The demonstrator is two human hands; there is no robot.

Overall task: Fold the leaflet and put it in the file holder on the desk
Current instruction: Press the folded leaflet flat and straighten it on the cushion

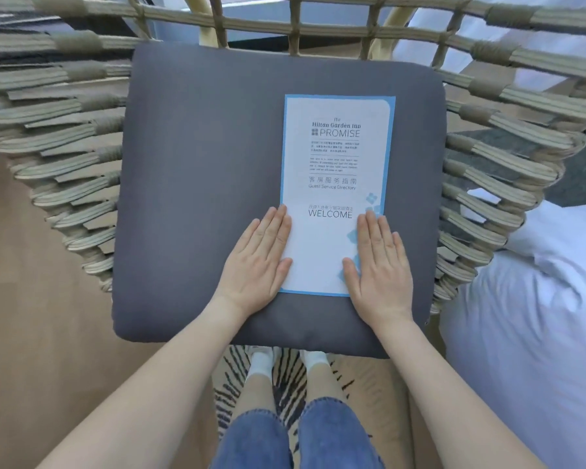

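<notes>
A tall white leaflet (335,157) with a light blue border and printed text lies flat on the dark grey seat cushion (200,164) of a woven chair. My left hand (256,262) rests palm down on the leaflet's lower left edge, fingers flat and together. On the lower right edge lies my right hand (379,265), also flat and palm down. Neither hand grips anything. No file holder or desk is in view.
The woven rope chair frame (65,137) wraps around the cushion on the left, back and right. A white bed cover (528,316) bulges at the right. Below the cushion are my legs in jeans and a striped rug (285,367) on a wooden floor.
</notes>
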